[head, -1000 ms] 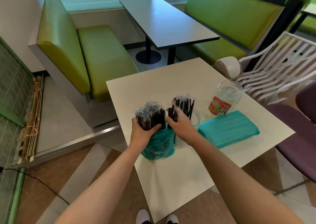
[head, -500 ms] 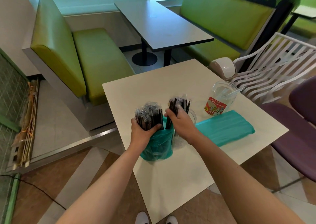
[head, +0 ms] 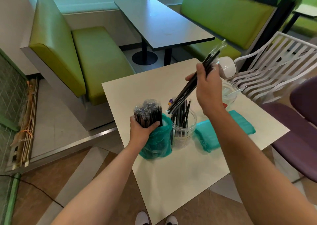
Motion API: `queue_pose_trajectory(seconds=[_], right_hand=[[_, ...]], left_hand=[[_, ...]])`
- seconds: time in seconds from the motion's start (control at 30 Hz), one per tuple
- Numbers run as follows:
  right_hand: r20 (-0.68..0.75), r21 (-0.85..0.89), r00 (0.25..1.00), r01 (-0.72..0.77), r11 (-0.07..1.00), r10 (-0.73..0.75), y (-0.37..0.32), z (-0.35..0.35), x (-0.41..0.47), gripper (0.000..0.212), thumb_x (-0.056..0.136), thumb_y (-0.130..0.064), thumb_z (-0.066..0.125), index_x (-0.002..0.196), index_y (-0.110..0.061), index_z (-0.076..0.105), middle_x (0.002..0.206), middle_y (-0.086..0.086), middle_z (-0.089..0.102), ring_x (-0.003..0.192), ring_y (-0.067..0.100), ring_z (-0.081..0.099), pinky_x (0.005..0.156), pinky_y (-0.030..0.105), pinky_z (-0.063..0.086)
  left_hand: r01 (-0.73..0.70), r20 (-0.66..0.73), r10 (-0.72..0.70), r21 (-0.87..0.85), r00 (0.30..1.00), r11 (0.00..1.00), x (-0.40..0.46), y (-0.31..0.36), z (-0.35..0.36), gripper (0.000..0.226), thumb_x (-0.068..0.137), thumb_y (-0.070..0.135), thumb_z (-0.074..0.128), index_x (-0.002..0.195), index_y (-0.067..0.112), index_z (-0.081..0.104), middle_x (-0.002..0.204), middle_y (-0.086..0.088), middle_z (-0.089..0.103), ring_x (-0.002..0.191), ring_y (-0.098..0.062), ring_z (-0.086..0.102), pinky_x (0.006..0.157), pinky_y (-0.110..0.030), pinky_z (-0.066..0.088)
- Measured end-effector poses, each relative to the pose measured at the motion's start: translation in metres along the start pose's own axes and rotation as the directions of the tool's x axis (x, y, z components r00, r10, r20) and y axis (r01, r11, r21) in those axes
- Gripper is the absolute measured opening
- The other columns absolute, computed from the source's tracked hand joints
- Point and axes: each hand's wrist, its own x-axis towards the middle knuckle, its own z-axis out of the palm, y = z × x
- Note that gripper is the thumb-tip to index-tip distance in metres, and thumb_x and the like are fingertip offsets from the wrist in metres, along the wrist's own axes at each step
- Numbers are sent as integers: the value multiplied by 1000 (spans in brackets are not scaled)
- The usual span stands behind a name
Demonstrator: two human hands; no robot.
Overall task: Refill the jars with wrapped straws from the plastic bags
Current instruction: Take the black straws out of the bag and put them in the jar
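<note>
My left hand (head: 141, 132) grips a thick bundle of wrapped black straws (head: 148, 113) standing up out of a teal plastic bag (head: 157, 142) on the white table (head: 180, 173). Right beside the bag stands a clear jar (head: 184, 130) with several black straws in it. My right hand (head: 207, 89) is raised above the jar and holds a small bunch of wrapped straws (head: 193, 82), tilted, their lower ends just over the jar's mouth. A second clear jar (head: 229, 91) with a red label stands behind my right hand, partly hidden. A second teal bag (head: 226, 130) lies flat to the right.
A white rounded object (head: 227, 67) sits at the table's far right corner next to a white slatted chair (head: 274, 66). A purple chair (head: 300, 130) is at the right. Green benches (head: 89, 56) and a grey table (head: 163, 22) stand beyond. My shoes (head: 156, 219) show below.
My right hand has lifted a small bunch of straws away from the bundle, up and to the right above the jar. My left hand keeps its hold on the bundle in the bag.
</note>
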Motion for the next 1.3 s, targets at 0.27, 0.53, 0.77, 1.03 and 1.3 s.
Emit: queue_pose_trajectory(seconds=[0.27, 0.53, 0.77, 1.03, 1.3], right_hand=[[86, -399, 992, -52, 915, 93, 41, 5, -2, 34, 102, -36, 42, 121, -10, 49, 117, 7, 53, 86, 17, 52, 73, 28, 37], [275, -591, 897, -126, 797, 346, 109, 35, -29, 35, 94, -35, 59, 110, -3, 62, 111, 16, 59, 94, 30, 59, 81, 36, 50], [183, -487, 934, -185, 854, 307, 110, 45, -41, 46, 81, -21, 77, 117, -9, 52, 118, 10, 57, 108, 25, 55, 89, 34, 46], [123, -408, 952, -210, 889, 281, 111, 43, -45, 54, 80, -10, 76, 125, -12, 47, 123, 9, 46, 106, 22, 55, 93, 33, 47], [-1, -355, 999, -49, 934, 52, 101, 45, -62, 45, 82, -9, 70, 116, -19, 43, 110, 2, 43, 85, 12, 50, 75, 29, 48]], left_hand=[[5, -11, -4, 6, 1000, 1000, 2, -2, 2, 76, 68, 34, 88, 117, 21, 32, 120, 4, 48, 111, -15, 49, 91, -29, 41], [14, -16, -14, 0, 1000, 1000, 4, -4, 1, 80, 67, 34, 89, 123, 18, 34, 122, 3, 49, 114, -16, 50, 95, -31, 44], [27, -12, -27, -14, 1000, 1000, 6, -6, -2, 77, 67, 34, 89, 118, 23, 33, 122, 3, 50, 113, -15, 51, 96, -32, 45], [49, 7, -49, -17, 999, 999, 6, -5, -6, 77, 68, 34, 88, 119, 25, 32, 121, 6, 48, 112, -15, 49, 98, -34, 45], [56, 21, -55, -30, 998, 998, 4, -1, -10, 75, 70, 31, 87, 122, 23, 34, 119, 7, 48, 109, -13, 48, 93, -29, 43]])
